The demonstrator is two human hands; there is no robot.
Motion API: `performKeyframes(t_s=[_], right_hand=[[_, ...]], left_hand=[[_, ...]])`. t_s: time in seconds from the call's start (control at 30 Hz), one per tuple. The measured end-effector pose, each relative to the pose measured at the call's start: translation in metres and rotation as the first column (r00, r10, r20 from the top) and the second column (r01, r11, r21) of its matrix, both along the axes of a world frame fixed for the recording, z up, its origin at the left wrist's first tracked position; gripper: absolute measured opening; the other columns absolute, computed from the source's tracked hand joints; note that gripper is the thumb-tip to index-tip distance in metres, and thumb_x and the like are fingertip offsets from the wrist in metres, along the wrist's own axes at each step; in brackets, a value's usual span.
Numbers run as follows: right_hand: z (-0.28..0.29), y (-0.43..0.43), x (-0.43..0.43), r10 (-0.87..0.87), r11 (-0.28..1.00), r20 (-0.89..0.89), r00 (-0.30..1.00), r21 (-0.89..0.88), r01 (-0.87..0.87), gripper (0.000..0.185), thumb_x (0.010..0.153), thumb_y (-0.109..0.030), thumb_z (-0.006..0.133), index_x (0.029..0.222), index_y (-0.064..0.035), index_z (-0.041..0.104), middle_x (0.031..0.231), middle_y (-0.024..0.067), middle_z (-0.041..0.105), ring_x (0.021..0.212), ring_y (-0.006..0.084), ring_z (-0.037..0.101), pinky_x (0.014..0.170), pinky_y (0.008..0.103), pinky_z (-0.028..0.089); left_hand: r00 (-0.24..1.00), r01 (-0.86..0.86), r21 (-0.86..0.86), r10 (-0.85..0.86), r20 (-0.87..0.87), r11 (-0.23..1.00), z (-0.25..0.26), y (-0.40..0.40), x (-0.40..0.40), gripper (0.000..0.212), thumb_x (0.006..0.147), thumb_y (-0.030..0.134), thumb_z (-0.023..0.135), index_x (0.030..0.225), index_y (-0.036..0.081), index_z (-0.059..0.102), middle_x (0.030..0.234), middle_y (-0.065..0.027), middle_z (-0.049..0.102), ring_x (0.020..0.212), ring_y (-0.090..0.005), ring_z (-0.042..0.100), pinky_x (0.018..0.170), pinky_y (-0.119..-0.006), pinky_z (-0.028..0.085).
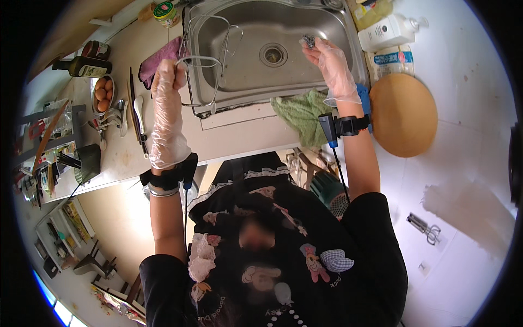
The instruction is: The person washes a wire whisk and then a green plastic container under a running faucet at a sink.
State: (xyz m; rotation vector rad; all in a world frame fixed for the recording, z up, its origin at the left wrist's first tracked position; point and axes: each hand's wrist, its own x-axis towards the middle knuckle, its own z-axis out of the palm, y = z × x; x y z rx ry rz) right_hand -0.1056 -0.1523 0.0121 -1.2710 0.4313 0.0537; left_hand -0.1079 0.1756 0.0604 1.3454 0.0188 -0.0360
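My left hand (166,83), in a clear plastic glove, grips a metal wire rack (222,61) by its frame. The rack is held over the left rim of a stainless steel sink (241,77), partly above the basin. Over the basin's right side, my right hand (327,55) wears a clear glove too and pinches a small clump of steel wool (309,41) at its fingertips. The two hands are well apart, and the steel wool does not touch the rack. Between them the sink drain (273,55) shows at the basin's bottom.
A green cloth (302,114) drapes over the counter's front edge; a purple cloth (157,61) lies left of the sink. Eggs in a bowl (102,94), spoons (116,118) and a dark bottle (81,66) stand farther left. A round wooden board (402,116) and white pump bottle (386,32) are right.
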Motion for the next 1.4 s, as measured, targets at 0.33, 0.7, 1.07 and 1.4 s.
performKeyframes(t_s=[0.33,0.7,1.07,1.4], right_hand=[[0.022,0.026,-0.033,-0.021,0.998,0.073,0.997,0.066,0.016,0.03,0.089,-0.023,0.056,0.104,0.0028,0.054,0.098,0.0108,0.062,0.089,0.0176,0.061,0.084,0.0276,0.046],[0.1,0.086,0.009,0.294,0.948,0.238,0.926,-0.197,-0.25,0.022,0.092,-0.02,0.05,0.107,-0.0064,0.058,0.109,0.0023,0.06,0.097,0.0136,0.056,0.084,0.0284,0.041],[0.21,0.168,0.029,0.616,0.756,0.271,0.739,-0.467,-0.459,0.035,0.092,-0.02,0.048,0.122,-0.0021,0.053,0.097,-0.0011,0.055,0.076,0.0063,0.047,0.065,0.0192,0.037],[0.201,0.208,0.053,0.779,0.501,-0.036,0.626,-0.565,-0.656,0.025,0.089,-0.018,0.056,0.101,0.003,0.061,0.098,0.0079,0.061,0.079,0.0109,0.06,0.069,0.0208,0.048]], left_hand=[[0.975,0.192,0.048,-0.196,0.105,0.98,0.033,0.016,-0.024,0.027,0.087,0.03,0.058,0.102,0.007,0.059,0.099,0.0002,0.058,0.087,-0.0087,0.046,0.083,-0.024,0.035],[0.783,-0.096,0.868,-0.502,0.368,0.486,0.019,0.017,-0.035,0.042,0.08,0.034,0.064,0.115,0.012,0.055,0.092,-0.0063,0.055,0.09,-0.0212,0.05,0.08,-0.036,0.037],[0.689,-0.362,0.872,-0.535,0.489,0.33,0.016,0.041,-0.026,0.039,0.074,0.03,0.067,0.108,0.014,0.057,0.092,-0.002,0.055,0.09,-0.0212,0.05,0.078,-0.039,0.037],[0.679,-0.418,0.883,-0.573,0.459,0.211,0.018,0.038,-0.01,0.04,0.073,0.03,0.066,0.108,0.013,0.057,0.093,-0.0017,0.054,0.09,-0.0205,0.049,0.079,-0.039,0.037]])
